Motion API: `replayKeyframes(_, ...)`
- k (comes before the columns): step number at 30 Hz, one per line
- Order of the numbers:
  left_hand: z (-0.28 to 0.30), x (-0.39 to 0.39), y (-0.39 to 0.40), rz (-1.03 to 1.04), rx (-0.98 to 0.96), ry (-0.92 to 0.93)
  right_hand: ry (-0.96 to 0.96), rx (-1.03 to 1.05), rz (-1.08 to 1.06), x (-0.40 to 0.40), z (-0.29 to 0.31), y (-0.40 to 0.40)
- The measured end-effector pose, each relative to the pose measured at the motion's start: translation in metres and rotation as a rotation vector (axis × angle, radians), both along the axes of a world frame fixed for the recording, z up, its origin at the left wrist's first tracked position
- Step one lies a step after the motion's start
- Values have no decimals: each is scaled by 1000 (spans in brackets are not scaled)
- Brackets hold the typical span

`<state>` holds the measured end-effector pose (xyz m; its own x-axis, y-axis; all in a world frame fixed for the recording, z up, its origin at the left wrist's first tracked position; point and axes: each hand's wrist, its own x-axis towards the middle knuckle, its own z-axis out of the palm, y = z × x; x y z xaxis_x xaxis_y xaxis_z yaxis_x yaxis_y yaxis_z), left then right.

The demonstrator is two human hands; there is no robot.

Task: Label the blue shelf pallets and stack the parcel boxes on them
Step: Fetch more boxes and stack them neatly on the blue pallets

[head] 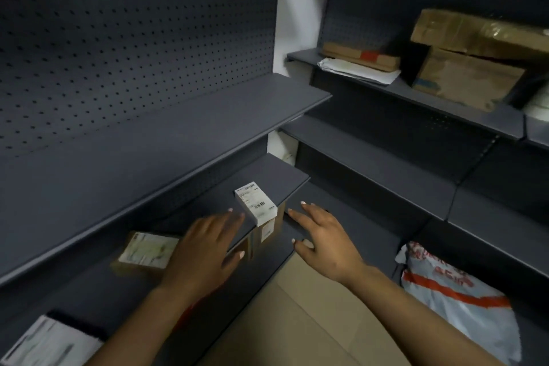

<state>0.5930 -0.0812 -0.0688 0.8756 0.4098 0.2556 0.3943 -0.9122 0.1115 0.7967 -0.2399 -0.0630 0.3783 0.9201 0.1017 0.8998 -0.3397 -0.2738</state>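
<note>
A white shipping label (256, 203) lies on the front edge of a dark blue-grey shelf (276, 178), folded over its lip. Below that shelf stands a brown parcel box (269, 230), partly hidden by the shelf edge. My left hand (205, 249) hovers open just left of the label, fingers spread, holding nothing. My right hand (323, 235) is open too, to the right of the label, fingertips near the shelf's front edge. Another labelled parcel box (145, 252) sits on the lower shelf to the left, blurred.
The wide upper shelf (178, 134) holds nothing. The right-hand shelving holds cardboard boxes (466, 74), a flat box (361, 56) on white paper, and lower down a grey-and-orange mailer bag (454, 300). A white-labelled parcel (47, 345) lies at bottom left. Tan floor (294, 321) lies below.
</note>
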Motion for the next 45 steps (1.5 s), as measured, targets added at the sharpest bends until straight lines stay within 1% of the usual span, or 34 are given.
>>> replayKeyframes(4, -22, 33, 33, 33, -31, 24, 9, -19, 31, 42, -20, 41)
replayKeyframes(9, -44, 65, 62, 117, -34, 36, 66, -72, 63, 83, -45, 88)
replayKeyframes(14, -63, 89, 78, 229, -69, 84, 109, -116, 104, 126, -88, 130)
replayKeyframes(17, -72, 105, 80, 310, -84, 115, 117, -150, 146, 151, -115, 153)
replayKeyframes(21, -82, 123, 76, 448, -87, 154, 87, -258, 237, 181, -154, 181)
replayKeyframes(24, -95, 136, 69, 572, -91, 170, 116, -324, 264, 197, -183, 202)
replayKeyframes(30, -137, 152, 65, 714, -152, 170, 127, -410, 284, 211, -243, 243)
replayKeyframes(32, -151, 152, 63, 753, -153, 165, 114, -447, 295, 210, -261, 257)
replayKeyframes(35, -171, 149, 59, 800, -160, 175, 148, -489, 294, 203, -285, 277)
replayKeyframes(37, -183, 145, 56, 838, -181, 173, 111, -499, 304, 198, -300, 288)
replayKeyframes(41, -202, 137, 53, 894, -215, 168, 71, -510, 290, 195, -325, 299)
replayKeyframes(45, -214, 130, 50, 916, -235, 171, 127, -500, 248, 194, -329, 302)
